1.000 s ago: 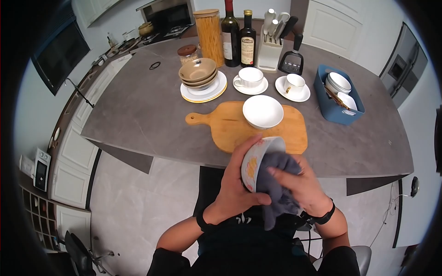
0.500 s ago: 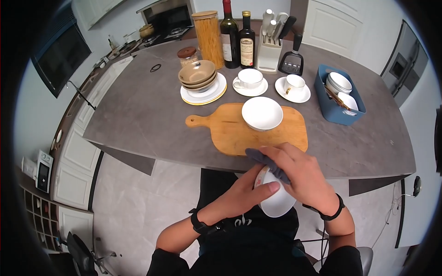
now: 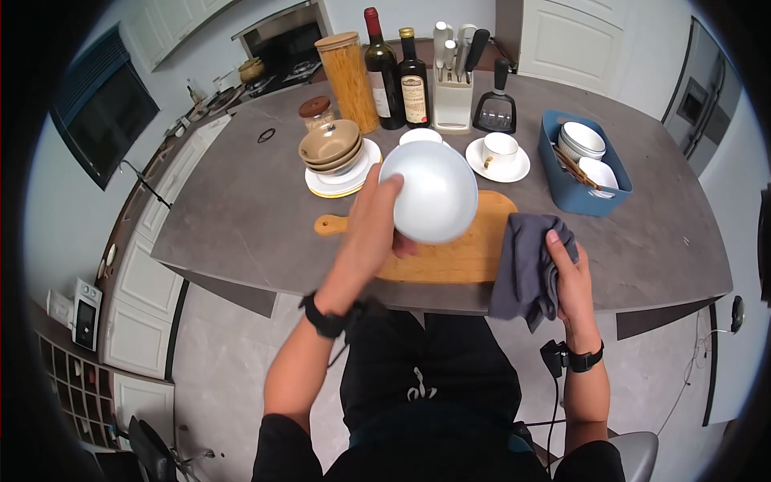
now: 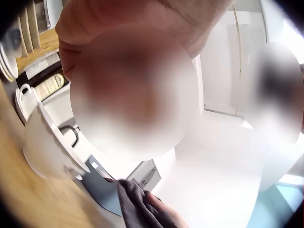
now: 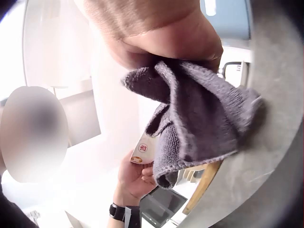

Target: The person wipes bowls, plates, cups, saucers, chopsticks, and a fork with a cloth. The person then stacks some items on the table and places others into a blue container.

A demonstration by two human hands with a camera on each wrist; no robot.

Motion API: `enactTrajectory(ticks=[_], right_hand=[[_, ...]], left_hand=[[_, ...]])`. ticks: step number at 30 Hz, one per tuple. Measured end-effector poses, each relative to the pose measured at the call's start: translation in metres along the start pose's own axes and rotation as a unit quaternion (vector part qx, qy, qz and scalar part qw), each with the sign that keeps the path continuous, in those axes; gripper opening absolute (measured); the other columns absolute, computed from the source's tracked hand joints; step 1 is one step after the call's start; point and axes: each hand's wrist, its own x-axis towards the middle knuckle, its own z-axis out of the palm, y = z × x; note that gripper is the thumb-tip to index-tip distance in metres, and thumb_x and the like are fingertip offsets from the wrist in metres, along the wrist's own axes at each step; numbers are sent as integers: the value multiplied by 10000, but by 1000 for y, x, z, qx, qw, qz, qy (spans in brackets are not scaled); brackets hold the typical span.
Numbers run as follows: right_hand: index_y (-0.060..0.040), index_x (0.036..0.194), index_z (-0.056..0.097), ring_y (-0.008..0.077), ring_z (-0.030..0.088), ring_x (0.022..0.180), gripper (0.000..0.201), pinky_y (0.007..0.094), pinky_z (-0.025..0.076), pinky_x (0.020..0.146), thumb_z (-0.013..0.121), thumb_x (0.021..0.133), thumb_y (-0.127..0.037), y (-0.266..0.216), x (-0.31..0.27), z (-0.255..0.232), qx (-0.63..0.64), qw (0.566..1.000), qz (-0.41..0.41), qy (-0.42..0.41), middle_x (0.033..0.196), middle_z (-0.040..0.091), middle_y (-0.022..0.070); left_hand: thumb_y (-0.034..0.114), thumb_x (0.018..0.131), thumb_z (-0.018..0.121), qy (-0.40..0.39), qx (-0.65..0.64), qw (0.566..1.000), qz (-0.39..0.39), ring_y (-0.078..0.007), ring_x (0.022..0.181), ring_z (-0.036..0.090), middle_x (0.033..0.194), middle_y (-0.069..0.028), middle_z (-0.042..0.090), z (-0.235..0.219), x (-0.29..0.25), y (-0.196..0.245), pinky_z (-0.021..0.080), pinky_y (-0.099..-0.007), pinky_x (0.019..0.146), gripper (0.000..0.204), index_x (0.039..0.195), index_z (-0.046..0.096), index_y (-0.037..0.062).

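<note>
My left hand (image 3: 369, 228) holds a white bowl (image 3: 434, 193) over the wooden cutting board (image 3: 482, 261), thumb at its rim and fingers underneath. In the right wrist view, coloured print shows on this bowl's outer wall (image 5: 144, 148). Another white bowl (image 4: 50, 145) stands on the board in the left wrist view; in the head view the held bowl hides it. My right hand (image 3: 573, 281) grips a grey cloth (image 3: 526, 265) at the board's right end, by the counter's front edge. The cloth hangs in folds below the fingers in the right wrist view (image 5: 194, 114).
Behind the board are stacked brown bowls (image 3: 329, 143) on plates (image 3: 341, 183), and a cup (image 3: 500, 148) on a saucer (image 3: 510, 173). Bottles (image 3: 414, 88), a pasta jar (image 3: 347, 84) and a knife block (image 3: 452, 104) stand farther back. A blue basket (image 3: 574, 189) with bowls is at the right.
The hands have parted. My left hand has carried the bowl forward and up over the board; my right hand has drawn the cloth off the bowl and moved right.
</note>
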Motion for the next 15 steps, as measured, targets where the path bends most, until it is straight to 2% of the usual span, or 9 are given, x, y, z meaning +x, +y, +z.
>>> enactTrajectory(ticks=[1,3,4,5,7,8,10,15], right_hand=[[48,1206,650,126,677,932,388,272,554,788,611,1038,-300,2,2,-4,3,1000,-1,1,1056,713,75],[67,1253,619,157,696,987,421,284,572,840,602,1037,-294,6,4,-10,85,994,50,37,1124,706,110],[81,1298,582,192,705,1013,446,313,579,885,595,1034,-278,8,4,-13,98,992,64,49,1197,689,137],[81,1298,582,192,705,1013,446,313,579,885,595,1034,-278,9,5,-17,101,991,64,55,1197,689,137],[79,1327,561,208,695,1068,455,337,572,925,599,1028,-262,13,5,-25,187,978,79,46,1238,676,154],[79,1327,561,208,695,1068,455,337,572,925,599,1028,-262,16,4,-29,188,977,81,52,1238,676,154],[79,1353,540,232,679,1123,460,363,558,974,593,1028,-243,20,6,-35,213,972,92,30,1281,657,169],[80,1356,538,243,671,1145,441,372,551,992,574,1035,-219,22,7,-38,228,969,88,16,1296,649,175]], left_hand=[[189,986,480,-1,3,1000,1,-160,653,654,890,-104,662,-4,16,-2,529,-270,573,409,1342,504,-11],[198,990,474,-37,115,993,7,-87,449,547,721,-51,631,-12,50,-20,419,-234,379,342,1211,607,-28],[176,987,473,-46,153,987,5,-65,490,560,718,-46,625,-11,55,-18,448,-231,413,317,1130,655,-40],[176,987,473,-52,156,986,3,-65,490,560,718,-46,625,-12,60,-21,448,-231,413,317,1130,655,-40],[131,1010,498,-85,197,976,-35,-37,468,520,717,-12,623,-14,69,-29,410,-198,397,280,1195,647,-17],[108,967,494,-101,184,977,-36,-71,490,563,737,-54,638,-15,71,-30,455,-224,412,291,1153,643,-57],[103,965,495,-106,185,976,-38,-71,488,563,746,-58,642,-13,73,-31,457,-224,410,295,1167,639,-56],[108,970,526,-126,181,974,-44,-73,481,561,768,-59,649,-14,81,-39,443,-219,400,303,1215,629,-37]])
